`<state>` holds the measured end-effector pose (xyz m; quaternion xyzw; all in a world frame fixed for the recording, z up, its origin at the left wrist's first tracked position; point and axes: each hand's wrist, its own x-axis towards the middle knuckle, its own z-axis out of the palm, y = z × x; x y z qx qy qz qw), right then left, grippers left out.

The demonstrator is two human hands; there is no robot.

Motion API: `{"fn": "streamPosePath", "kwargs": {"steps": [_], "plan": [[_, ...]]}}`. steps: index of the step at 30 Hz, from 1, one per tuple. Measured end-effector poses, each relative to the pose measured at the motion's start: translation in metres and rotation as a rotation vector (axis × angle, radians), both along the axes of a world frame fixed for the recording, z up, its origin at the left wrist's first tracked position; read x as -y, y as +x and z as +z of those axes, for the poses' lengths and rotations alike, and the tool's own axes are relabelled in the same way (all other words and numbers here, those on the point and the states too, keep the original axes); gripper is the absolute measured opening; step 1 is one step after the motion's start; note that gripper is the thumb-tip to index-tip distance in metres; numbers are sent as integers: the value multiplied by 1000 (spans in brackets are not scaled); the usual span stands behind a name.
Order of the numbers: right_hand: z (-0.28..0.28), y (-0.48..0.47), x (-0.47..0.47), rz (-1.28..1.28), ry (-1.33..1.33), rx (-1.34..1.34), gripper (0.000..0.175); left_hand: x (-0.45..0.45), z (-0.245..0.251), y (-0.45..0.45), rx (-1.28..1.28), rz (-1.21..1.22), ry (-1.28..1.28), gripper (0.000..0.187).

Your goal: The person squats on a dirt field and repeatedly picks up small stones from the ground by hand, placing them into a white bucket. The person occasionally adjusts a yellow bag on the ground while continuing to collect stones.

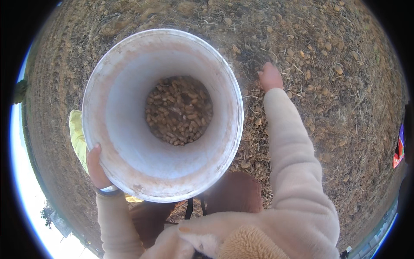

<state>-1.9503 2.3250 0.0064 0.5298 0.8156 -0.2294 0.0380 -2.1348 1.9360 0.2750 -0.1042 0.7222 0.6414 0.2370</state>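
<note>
A large white plastic bucket (pixel 129 162), dirt-stained inside, takes up the middle-left of the view. Unshelled peanuts (pixel 178 113) cover its bottom. My left hand (pixel 96 165) grips the bucket's rim at the lower left, with the thumb over the edge and the other fingers hidden behind it. To the right of the bucket, my right hand (pixel 271 77) reaches down to the soil, its fingers curled and partly hidden. Whether it holds anything cannot be told.
Brown soil (pixel 343 129) with dry straw, clods and small stones spreads all around. A pale yellow cloth or bag (pixel 77 137) shows behind the bucket at the left. A red and purple packet-like item (pixel 400 147) lies at the far right edge.
</note>
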Motion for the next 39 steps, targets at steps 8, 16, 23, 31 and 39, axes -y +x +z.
{"fn": "streamPosePath", "kwargs": {"steps": [8,16,23,31,39], "plan": [[-10,-106,-1,180,216,-290,21,15,-12,-13,-153,-74,-224,54],[16,-90,19,61,75,-172,24,4,-13,-21,-286,-285,-30,40],[222,-30,112,-215,-111,-930,20,0,-31,-55,-601,-416,-258,30],[250,-25,193,503,148,-781,26,16,-9,-64,93,-335,70,49],[251,-45,199,552,-88,-596,28,51,-63,-107,4,-507,-562,43]]}}
